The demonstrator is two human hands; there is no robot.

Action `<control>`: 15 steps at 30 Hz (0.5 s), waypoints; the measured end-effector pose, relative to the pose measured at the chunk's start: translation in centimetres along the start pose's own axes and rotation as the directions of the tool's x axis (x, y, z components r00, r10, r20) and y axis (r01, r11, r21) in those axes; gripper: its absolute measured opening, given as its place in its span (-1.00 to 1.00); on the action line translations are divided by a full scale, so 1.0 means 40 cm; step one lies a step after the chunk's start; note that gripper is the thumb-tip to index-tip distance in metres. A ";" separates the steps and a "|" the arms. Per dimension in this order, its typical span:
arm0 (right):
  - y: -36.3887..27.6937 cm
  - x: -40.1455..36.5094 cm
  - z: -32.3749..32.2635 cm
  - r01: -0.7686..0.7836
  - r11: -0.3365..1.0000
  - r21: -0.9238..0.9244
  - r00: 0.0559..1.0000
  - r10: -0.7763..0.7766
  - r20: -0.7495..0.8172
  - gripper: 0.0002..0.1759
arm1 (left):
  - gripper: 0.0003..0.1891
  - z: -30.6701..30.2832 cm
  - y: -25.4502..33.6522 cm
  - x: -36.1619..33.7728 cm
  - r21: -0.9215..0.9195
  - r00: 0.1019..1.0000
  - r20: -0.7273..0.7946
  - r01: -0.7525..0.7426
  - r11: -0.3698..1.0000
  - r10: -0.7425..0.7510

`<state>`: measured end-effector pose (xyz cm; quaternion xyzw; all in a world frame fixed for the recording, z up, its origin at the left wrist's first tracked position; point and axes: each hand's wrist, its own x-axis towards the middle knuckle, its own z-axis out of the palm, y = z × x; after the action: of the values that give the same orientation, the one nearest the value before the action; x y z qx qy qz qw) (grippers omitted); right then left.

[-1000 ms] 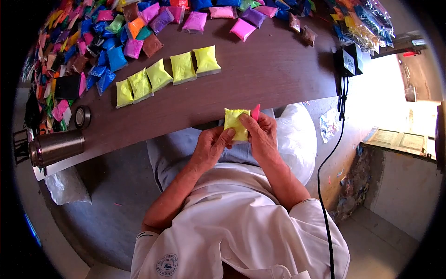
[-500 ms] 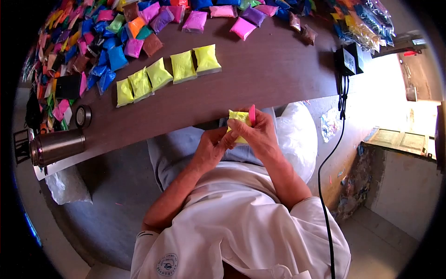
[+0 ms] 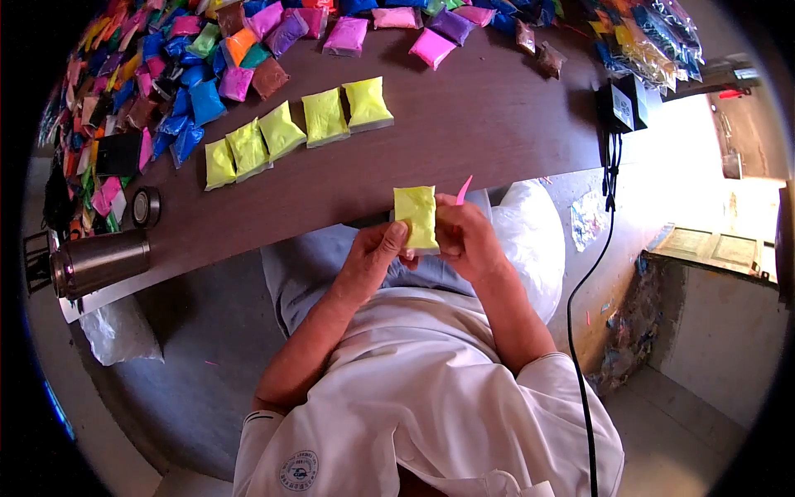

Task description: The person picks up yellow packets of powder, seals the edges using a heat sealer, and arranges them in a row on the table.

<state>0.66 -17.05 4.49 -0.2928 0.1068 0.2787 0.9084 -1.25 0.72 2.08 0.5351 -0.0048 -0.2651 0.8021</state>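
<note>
A small clear packet of yellow material (image 3: 416, 217) is upright just off the table's front edge. My left hand (image 3: 374, 255) is closed on its lower left side, thumb across the front. My right hand (image 3: 469, 238) is curled at the packet's right edge, its fingertips partly hidden. From that hand sticks up a thin pink plastic piece (image 3: 464, 190), whose kind I cannot make out. Beyond my hands, several similar yellow packets (image 3: 325, 116) lie in a slanting row on the dark table (image 3: 480, 116).
Many coloured packets (image 3: 207, 101) are heaped at the back left. A metal flask (image 3: 103, 263) lies near the left edge, beside a round black lid (image 3: 146, 207). A black power adapter (image 3: 621, 106) with a hanging cable stands at the right; a white plastic bag (image 3: 530, 248) is below.
The yellow packet has turned to face up more fully, and my right thumb has come off its front. The pink piece now leans to the right and shows edge-on.
</note>
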 end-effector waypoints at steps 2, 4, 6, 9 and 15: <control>0.019 0.001 0.006 0.009 0.979 -0.203 0.999 0.000 0.044 -0.58 | -0.46 -0.004 -0.014 0.002 -0.054 0.994 0.102 -0.034 0.998 0.040; 0.021 0.001 0.020 0.028 0.993 -0.115 0.994 -0.016 0.109 -0.58 | -0.45 -0.005 -0.011 0.003 -0.072 0.989 0.135 -0.043 0.997 0.052; 0.015 -0.003 0.043 0.089 0.982 -0.169 0.993 -0.074 0.095 -0.60 | -0.44 -0.006 -0.005 -0.001 -0.089 0.984 0.166 -0.050 0.995 0.065; 0.019 -0.005 0.049 0.175 0.972 -0.158 0.984 -0.168 0.056 -0.72 | -0.41 -0.008 -0.003 -0.006 0.024 0.989 0.150 -0.017 1.000 0.013; -0.008 -0.006 0.059 0.258 0.847 -0.464 0.939 -0.333 -0.086 -0.85 | -0.33 0.004 -0.005 0.003 -0.068 0.997 -0.004 0.082 0.994 -0.082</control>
<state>0.70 -15.97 6.63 -0.5278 0.0678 0.1270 0.8371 -1.30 0.48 1.94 0.5084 0.0290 -0.2958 0.8082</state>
